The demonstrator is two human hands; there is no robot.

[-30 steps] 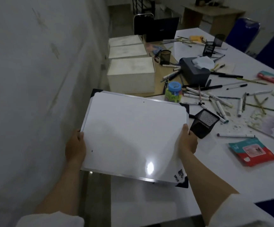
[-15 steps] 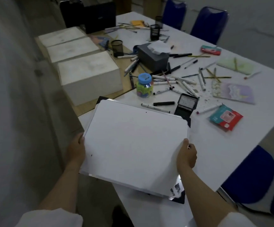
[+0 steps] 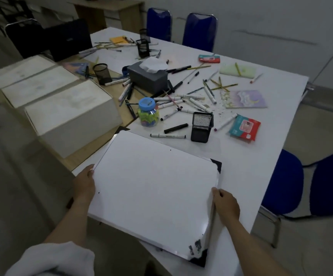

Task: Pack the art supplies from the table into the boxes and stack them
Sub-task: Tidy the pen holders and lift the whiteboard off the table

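1. Your left hand and right hand grip the whiteboard by opposite short edges, over the bench corner.
2. The boxes lie forward-left, nearer your left hand.

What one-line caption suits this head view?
Both hands, left hand and right hand, hold a whiteboard beside scattered markers.

We hold a whiteboard by both side edges, left hand and right hand gripping it over the near corner of the white table. Beyond it lie scattered markers, a mesh cup, a blue-lidded jar and a tissue box. Three white boxes sit in a row at left.
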